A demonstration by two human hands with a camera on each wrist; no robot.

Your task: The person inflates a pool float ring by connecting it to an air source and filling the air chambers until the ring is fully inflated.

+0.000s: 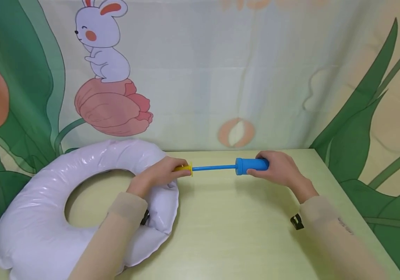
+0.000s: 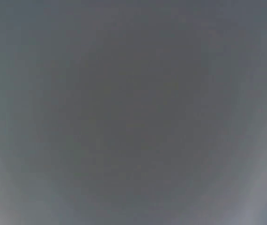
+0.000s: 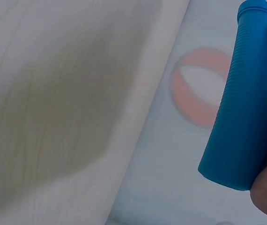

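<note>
Between the two hands a blue hand pump point(image 1: 250, 166) is held level above the table, its thin blue rod drawn out. My right hand point(image 1: 278, 167) grips the pump's blue barrel, which the right wrist view also shows as a ribbed cylinder point(image 3: 246, 93). At the other end, my left hand point(image 1: 163, 171) holds the yellow handle point(image 1: 184, 168) of the rod. A white inflatable swim ring point(image 1: 35, 198), puffed out with some creases, lies under and beside the left forearm. The left wrist view is a grey blur.
The pale yellow-green table point(image 1: 234, 233) runs back to a printed curtain point(image 1: 193, 77) with a rabbit and flowers. Black wrist-camera pieces point(image 1: 296, 221) hang below the sleeves.
</note>
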